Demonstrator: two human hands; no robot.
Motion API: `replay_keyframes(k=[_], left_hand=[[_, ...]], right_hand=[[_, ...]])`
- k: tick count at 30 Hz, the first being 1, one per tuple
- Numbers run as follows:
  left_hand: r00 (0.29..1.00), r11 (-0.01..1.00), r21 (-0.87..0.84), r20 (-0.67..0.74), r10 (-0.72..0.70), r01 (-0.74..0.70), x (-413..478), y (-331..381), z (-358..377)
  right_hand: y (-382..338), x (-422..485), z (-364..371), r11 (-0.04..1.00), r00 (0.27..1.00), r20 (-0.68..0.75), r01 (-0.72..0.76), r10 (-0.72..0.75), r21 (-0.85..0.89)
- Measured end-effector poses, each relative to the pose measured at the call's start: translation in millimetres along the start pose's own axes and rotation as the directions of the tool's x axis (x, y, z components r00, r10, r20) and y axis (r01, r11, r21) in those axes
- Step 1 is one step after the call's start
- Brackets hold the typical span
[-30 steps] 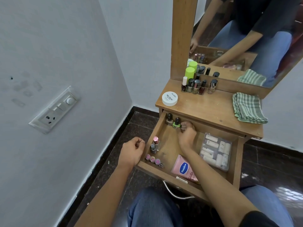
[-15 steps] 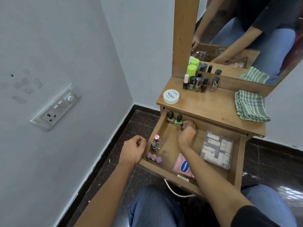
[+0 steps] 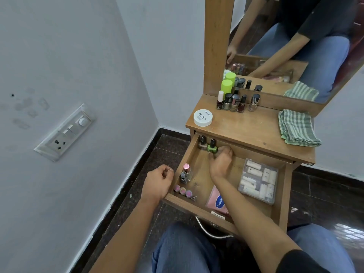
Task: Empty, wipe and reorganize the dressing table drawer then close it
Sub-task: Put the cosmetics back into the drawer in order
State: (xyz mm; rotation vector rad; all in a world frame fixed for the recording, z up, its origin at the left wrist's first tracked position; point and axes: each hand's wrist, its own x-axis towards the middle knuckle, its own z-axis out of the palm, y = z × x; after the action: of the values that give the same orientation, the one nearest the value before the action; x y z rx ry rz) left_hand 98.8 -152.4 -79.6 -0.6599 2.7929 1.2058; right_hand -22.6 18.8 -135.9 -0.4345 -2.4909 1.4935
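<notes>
Barely anything shifts since a second ago. Right hand (image 3: 220, 162) stays at the back of the drawer (image 3: 283, 194), centre frame, fingers curled round the green bottle (image 3: 212, 147) beside a brown one (image 3: 202, 143). Left hand (image 3: 157, 182) stays off the drawer's lower-left corner, fingers curled in, nothing in them as far as it shows.

Emptying looks maybe half done. Bottles (image 3: 234, 101) and a jar (image 3: 202, 117) sit up top, but small bottles (image 3: 185, 173), a tube (image 3: 217, 200) and a clear box (image 3: 258, 183) are inside yet. Wiping, sorting and closing are all left. Cloth (image 3: 297, 128) lies folded, right of centre. Drawer's plain wood, pulled well out, a few dark specks on its floor.
</notes>
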Motion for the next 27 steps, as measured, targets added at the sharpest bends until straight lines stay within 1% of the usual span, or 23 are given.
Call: replay_keyframes(k=[1,2,3,4,5,6,7,8,10,11,13,14,16,17,18,20,23,27], left_hand=[[1.0,1.0,0.0,0.0,-0.002,0.002,0.3,-0.2,0.4],[1.0,1.0,0.004,0.002,-0.003,0.003,0.2,-0.3,0.3],[1.0,1.0,0.01,0.002,-0.002,0.002,0.4,-0.2,0.5],[1.0,1.0,0.019,0.003,0.0,0.0,0.7,-0.5,0.6],[1.0,1.0,0.028,0.005,0.002,-0.002,0.8,-0.8,0.7],[1.0,0.999,0.038,0.006,0.006,-0.006,0.5,-0.8,0.6],[1.0,0.999,0.051,0.007,0.01,-0.01,0.1,-0.7,0.9],[1.0,0.998,0.067,0.009,0.017,-0.017,-0.7,-0.4,0.9],[0.999,0.994,0.098,0.011,0.038,-0.039,-2.1,1.0,0.9],[0.999,0.992,0.113,0.012,0.05,-0.051,-2.9,1.8,0.8],[0.997,0.986,0.151,0.009,0.072,-0.072,-4.1,3.2,0.1],[0.997,0.981,0.178,0.005,0.083,-0.082,-4.7,4.1,-0.7],[0.995,0.963,0.249,-0.003,0.104,-0.1,-6.0,7.3,-2.1],[0.993,0.952,0.286,-0.006,0.116,-0.11,-6.6,8.9,-2.8],[0.992,0.94,0.319,-0.009,0.13,-0.12,-7.6,10.4,-3.3],[0.988,0.922,0.36,-0.013,0.155,-0.14,-8.7,12.5,-3.7],[0.986,0.913,0.379,-0.01,0.168,-0.152,-6.7,14.7,-5.2],[0.984,0.875,0.461,-0.023,0.176,-0.145,-3.5,22.7,-3.3]], right_hand=[[-5.9,-1.1,-7.1,0.999,0.998,0.026,-0.052,0.052,-0.002],[-14.0,-1.6,-17.1,0.992,0.988,0.092,-0.121,0.123,-0.03],[-20.0,0.8,-27.1,0.978,0.96,0.196,-0.187,0.201,-0.092],[-27.2,3.1,-39.8,0.955,0.905,0.325,-0.214,0.273,-0.206],[-33.0,7.4,-53.1,0.927,0.836,0.441,-0.194,0.327,-0.32],[-38.8,12.9,-66.6,0.912,0.787,0.514,-0.143,0.34,-0.384],[-43.9,19.4,-79.4,0.916,0.781,0.538,-0.106,0.317,-0.387],[-51.8,25.8,-92.7,0.937,0.789,0.549,-0.091,0.275,-0.338],[-71.0,38.7,-118.7,0.972,0.821,0.541,-0.066,0.18,-0.224],[-80.7,46.4,-130.6,0.977,0.85,0.51,-0.022,0.129,-0.21],[-96.1,65.8,-146.7,0.977,0.93,0.367,0.09,-0.014,-0.192],[-100.9,77.8,-151.1,0.976,0.956,0.277,0.146,-0.096,-0.164],[-103.9,102.6,-153.0,0.955,0.964,0.149,0.245,-0.221,-0.165],[-103.8,115.1,-151.5,0.934,0.953,0.131,0.296,-0.274,-0.202],[-103.1,126.7,-149.1,0.913,0.941,0.144,0.334,-0.307,-0.235],[-103.7,143.9,-143.8,0.885,0.925,0.194,0.372,-0.327,-0.281],[-101.1,157.5,-134.6,0.87,0.913,0.264,0.386,-0.312,-0.306],[-95.3,164.8,-131.6,0.837,0.907,0.296,0.398,-0.298,-0.375]])
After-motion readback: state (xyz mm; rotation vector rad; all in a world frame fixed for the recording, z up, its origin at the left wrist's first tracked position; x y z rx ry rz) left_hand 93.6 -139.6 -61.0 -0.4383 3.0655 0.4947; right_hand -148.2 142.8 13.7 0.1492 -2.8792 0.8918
